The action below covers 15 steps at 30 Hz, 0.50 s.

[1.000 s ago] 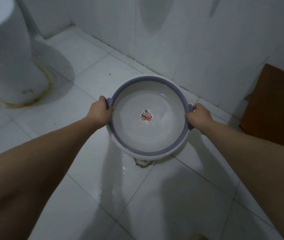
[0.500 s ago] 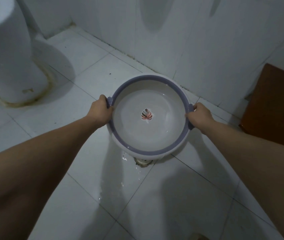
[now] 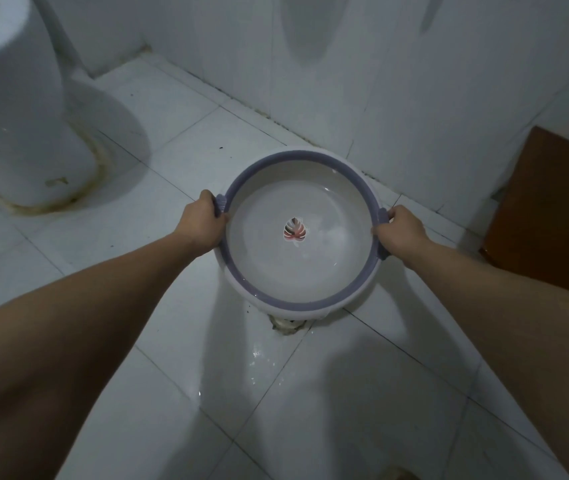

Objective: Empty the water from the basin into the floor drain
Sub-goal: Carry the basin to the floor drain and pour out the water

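A round white basin point(image 3: 338, 209) with a purple-grey rim and a leaf picture at its bottom is held above the tiled floor. My left hand point(image 3: 203, 221) grips its left handle and my right hand point(image 3: 399, 235) grips its right handle. A little water shimmers inside and the near rim sits lower than the far rim. The floor drain point(image 3: 288, 323) shows just below the basin's near edge, mostly hidden by it. Wet patches point(image 3: 257, 355) glisten on the tiles in front of the drain.
A white toilet base point(image 3: 16, 133) with a stained seal stands at the left. A white tiled wall point(image 3: 345, 64) runs close behind the basin. A brown wooden panel point(image 3: 550, 209) leans at the right.
The basin has stayed over the drain in both hands, shifting slightly. The wet glints on the tiles below its near rim look a little more spread.
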Available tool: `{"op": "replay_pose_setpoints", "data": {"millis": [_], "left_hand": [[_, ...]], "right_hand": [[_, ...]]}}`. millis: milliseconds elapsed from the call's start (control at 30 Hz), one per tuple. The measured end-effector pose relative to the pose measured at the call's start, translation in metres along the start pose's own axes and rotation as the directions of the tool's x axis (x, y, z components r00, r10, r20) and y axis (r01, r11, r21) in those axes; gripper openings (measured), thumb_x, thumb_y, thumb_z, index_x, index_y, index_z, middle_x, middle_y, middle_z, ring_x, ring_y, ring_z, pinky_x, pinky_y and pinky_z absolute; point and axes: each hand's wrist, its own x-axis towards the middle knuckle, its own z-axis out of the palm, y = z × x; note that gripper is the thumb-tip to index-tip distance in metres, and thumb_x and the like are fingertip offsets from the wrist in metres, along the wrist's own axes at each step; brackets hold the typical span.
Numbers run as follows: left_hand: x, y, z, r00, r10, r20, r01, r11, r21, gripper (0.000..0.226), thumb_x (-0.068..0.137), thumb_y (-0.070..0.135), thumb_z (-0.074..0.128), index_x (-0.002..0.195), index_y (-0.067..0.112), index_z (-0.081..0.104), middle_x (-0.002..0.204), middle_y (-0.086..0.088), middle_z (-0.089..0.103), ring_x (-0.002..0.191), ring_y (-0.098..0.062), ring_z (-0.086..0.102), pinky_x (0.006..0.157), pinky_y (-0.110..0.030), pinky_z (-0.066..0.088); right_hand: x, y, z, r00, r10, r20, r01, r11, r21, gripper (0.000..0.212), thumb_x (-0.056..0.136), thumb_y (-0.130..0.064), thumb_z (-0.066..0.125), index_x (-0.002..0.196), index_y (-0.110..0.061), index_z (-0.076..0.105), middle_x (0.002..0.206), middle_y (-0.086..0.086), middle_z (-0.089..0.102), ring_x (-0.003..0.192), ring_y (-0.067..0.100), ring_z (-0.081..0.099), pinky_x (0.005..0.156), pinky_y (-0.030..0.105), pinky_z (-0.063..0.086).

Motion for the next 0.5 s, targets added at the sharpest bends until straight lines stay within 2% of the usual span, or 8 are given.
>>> {"op": "replay_pose_setpoints", "data": {"millis": [200,500], "left_hand": [[-0.0021,0.0011,-0.0031,1.000,0.006,-0.004,-0.006,1.000,-0.001,0.026,0.100,0.023,0.050,0.120,0.007,0.046,0.103,-0.013,0.055,0.089,-0.032,0.059,0.070,-0.041,0.055],[-0.0037,0.0037,-0.0042,1.000,-0.006,0.005,0.006,1.000,0.012,0.028,0.101,0.023,0.049,0.124,0.006,0.046,0.110,-0.016,0.058,0.095,-0.034,0.060,0.078,-0.045,0.058]], "right_hand": [[-0.0024,-0.0029,-0.0010,1.000,0.004,0.003,-0.004,1.000,0.012,0.035,0.101,-0.042,0.040,0.105,-0.009,0.051,0.101,0.017,0.059,0.090,0.035,0.060,0.079,0.046,0.055],[-0.0049,-0.0052,-0.0026,1.000,0.002,0.015,-0.002,1.000,0.027,0.033,0.100,-0.041,0.042,0.104,-0.009,0.050,0.103,0.018,0.060,0.091,0.037,0.062,0.082,0.051,0.056]]}}
